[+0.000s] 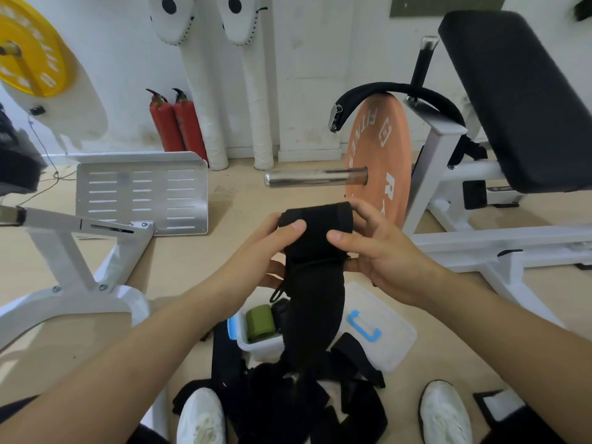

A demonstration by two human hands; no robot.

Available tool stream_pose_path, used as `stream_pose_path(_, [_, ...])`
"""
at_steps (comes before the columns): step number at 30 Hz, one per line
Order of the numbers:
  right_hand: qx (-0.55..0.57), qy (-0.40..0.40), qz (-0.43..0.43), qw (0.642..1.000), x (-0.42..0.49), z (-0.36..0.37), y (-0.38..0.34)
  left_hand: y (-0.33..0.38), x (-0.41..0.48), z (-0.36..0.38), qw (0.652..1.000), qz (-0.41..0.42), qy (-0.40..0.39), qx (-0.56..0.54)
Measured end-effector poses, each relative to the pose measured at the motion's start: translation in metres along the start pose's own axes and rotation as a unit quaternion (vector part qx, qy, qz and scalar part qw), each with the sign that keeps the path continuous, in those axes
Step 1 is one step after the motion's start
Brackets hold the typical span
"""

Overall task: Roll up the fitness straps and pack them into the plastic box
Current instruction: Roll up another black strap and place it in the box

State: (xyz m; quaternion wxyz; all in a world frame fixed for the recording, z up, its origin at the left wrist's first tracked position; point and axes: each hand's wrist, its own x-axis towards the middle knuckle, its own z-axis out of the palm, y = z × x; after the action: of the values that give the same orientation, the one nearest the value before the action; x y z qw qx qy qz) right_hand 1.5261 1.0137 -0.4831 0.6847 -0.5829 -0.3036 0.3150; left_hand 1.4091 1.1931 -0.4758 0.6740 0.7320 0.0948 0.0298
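A black fitness strap (315, 232) is held up at chest height, its top partly rolled and its tail hanging down over the box. My left hand (272, 248) grips the roll's left side, thumb on top. My right hand (374, 248) grips its right side, thumb pressed on the front. Below on the floor stands the clear plastic box (256, 346) with a rolled green strap (260, 322) and a dark roll (279, 312) inside. Its lid (381, 328) with a blue handle lies to the right. Several loose black straps (288, 395) are piled in front of the box.
My two white shoes (200, 418) (445, 411) flank the strap pile. An orange weight plate (378, 161) on a steel bar stands behind my hands, beside a white bench frame (480, 238). A white machine frame (73, 248) is at the left, two red extinguishers (177, 123) by the wall.
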Motion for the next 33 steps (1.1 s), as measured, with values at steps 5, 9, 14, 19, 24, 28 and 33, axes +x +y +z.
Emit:
stream_pose_path(5, [-0.116,-0.014,-0.063,0.991,-0.004,0.001,0.006,-0.003,-0.001,0.009,0.999,-0.01,0.015,-0.039])
stream_pose_path(9, [-0.204,-0.029,-0.118,0.971,-0.007,0.009,0.015,-0.003,-0.002,0.015,0.995,-0.012,0.025,-0.095])
stream_pose_path(14, [-0.255,-0.02,-0.13,0.958,-0.008,0.011,0.022,-0.006,-0.001,0.009,0.993,0.025,0.032,-0.11])
stream_pose_path(19, [-0.17,0.038,-0.079,0.982,-0.006,0.011,0.006,-0.006,-0.001,0.006,0.993,0.074,0.021,-0.092])
stream_pose_path(24, [0.001,0.081,0.065,0.995,-0.001,0.004,-0.001,-0.01,-0.002,0.007,0.992,0.116,0.009,-0.041])
stream_pose_path(28, [0.061,0.011,0.098,0.993,-0.007,0.01,0.003,-0.01,-0.003,0.01,0.989,0.146,-0.027,-0.013])
stream_pose_path(33, [0.039,0.03,0.065,0.997,-0.009,0.013,0.007,-0.01,0.001,0.011,0.992,0.112,-0.061,0.015])
